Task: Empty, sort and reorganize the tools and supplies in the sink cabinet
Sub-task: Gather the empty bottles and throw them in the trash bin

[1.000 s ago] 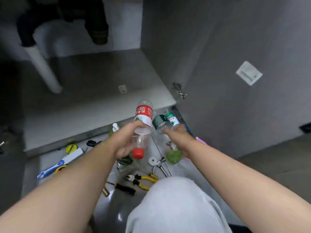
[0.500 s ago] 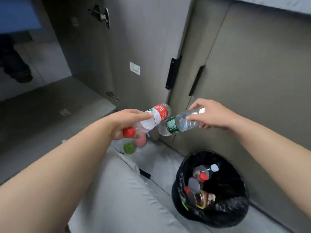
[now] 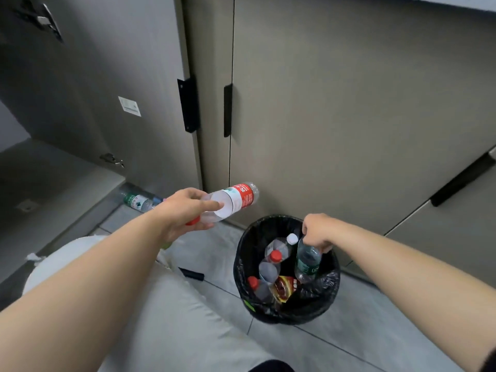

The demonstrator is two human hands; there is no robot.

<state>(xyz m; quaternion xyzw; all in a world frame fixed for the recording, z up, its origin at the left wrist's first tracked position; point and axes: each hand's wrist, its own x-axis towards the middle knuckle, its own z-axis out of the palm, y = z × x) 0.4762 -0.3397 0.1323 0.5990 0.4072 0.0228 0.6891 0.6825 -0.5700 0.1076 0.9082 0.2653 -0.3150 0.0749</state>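
My left hand grips a clear plastic bottle with a red label near its red cap, holding it level, up and left of the bin. My right hand holds a green-labelled bottle by its top, hanging upright inside the mouth of the black-lined trash bin. Several empty bottles with red and white caps and a red wrapper lie in the bin.
Another green-labelled bottle lies on the floor by the open cabinet door. Closed grey cabinet doors with black handles stand behind the bin. My light trousers fill the lower middle; a small black object lies on the tiles.
My right hand has dropped from above the bin into its mouth, turning the green-labelled bottle upright. My left hand with the red-labelled bottle has moved toward the bin.
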